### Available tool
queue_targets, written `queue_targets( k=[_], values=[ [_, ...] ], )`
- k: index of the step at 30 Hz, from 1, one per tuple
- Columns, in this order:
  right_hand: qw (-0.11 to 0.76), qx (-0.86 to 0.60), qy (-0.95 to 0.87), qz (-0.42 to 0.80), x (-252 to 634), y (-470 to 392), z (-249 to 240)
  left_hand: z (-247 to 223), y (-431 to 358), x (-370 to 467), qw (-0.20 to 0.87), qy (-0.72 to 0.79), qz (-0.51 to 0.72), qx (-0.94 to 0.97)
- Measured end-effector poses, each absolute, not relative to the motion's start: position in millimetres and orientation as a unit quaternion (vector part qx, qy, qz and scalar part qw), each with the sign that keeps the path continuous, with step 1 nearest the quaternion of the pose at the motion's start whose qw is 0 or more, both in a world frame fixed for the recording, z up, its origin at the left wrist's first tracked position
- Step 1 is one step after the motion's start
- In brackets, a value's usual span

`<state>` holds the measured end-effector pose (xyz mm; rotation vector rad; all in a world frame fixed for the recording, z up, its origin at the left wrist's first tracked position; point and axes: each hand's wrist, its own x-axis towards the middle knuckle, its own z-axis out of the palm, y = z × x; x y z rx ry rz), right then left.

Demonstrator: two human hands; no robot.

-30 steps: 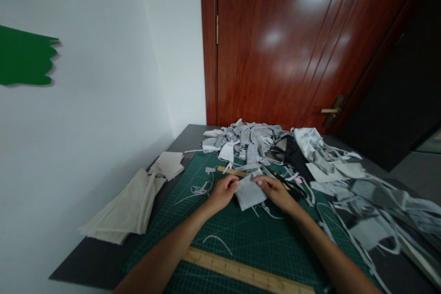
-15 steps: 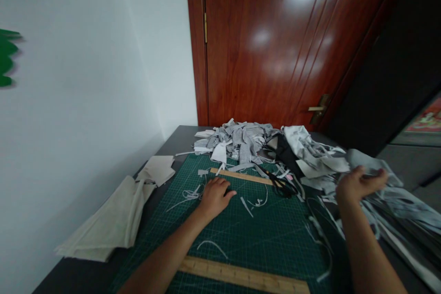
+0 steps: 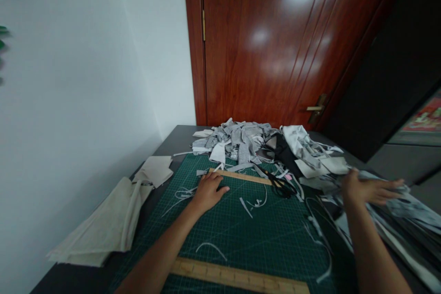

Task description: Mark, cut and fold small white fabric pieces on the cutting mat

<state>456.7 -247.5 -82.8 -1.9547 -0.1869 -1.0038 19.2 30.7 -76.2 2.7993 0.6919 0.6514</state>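
My left hand [image 3: 208, 193] rests on the green cutting mat [image 3: 268, 234], fingers apart, with its fingertips by the left end of a thin wooden ruler [image 3: 246, 177]. Thin white string scraps [image 3: 184, 194] lie just left of it. Over the right side of the table, my right hand [image 3: 372, 189] is stretched out flat above a heap of grey and patterned cloth [image 3: 415, 209], holding nothing that shows. Black scissors [image 3: 280, 185] lie across the ruler's right end. A wider wooden ruler [image 3: 237, 277] lies across the near part of the mat.
Grey and white cloth scraps [image 3: 241, 140] are piled at the back, before a red-brown door [image 3: 251, 55]. Folded cream cloth [image 3: 106, 220] lies at the left table edge by the white wall. More pale cloth [image 3: 301, 144] and a black piece [image 3: 285, 152] lie at back right.
My right hand has moved right and its fingers have straightened; the grey cloth near it no longer stands raised. My left hand has shifted slightly left and up toward the thin ruler's end.
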Motion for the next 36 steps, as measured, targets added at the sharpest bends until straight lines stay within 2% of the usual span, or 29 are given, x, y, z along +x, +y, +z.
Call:
queue_targets(
  k=[2,9,13,18,24,28,33,36],
  values=[
    [0.481,-0.790,0.019,-0.379,439.7,-247.9,-70.8,-76.6,31.0,19.5,0.081,0.225,0.216,0.947],
    [0.428,-0.807,-0.071,-0.401,403.9,-234.3,-46.9,-72.6,27.8,21.5,0.071,0.217,0.208,0.951],
    [0.353,-0.829,-0.263,-0.345,396.8,-212.6,-63.5,-72.4,28.1,22.0,0.066,0.216,0.207,0.952],
    [0.173,-0.904,-0.294,-0.260,381.6,-193.1,-87.8,-75.2,30.5,21.5,0.051,0.211,0.205,0.954],
    [0.117,-0.922,-0.290,-0.229,377.1,-193.3,-83.2,-76.3,32.5,22.0,0.054,0.209,0.207,0.954],
    [0.173,-0.909,-0.286,-0.250,370.7,-186.3,-80.6,-77.6,32.7,22.5,0.056,0.210,0.213,0.953],
    [0.420,-0.826,-0.283,-0.248,376.6,-175.4,-87.8,-77.6,32.1,22.3,0.049,0.208,0.208,0.954],
    [0.505,-0.784,-0.263,-0.246,389.1,-179.0,-85.0,-76.6,31.7,22.3,0.052,0.211,0.205,0.954]
  ],
)
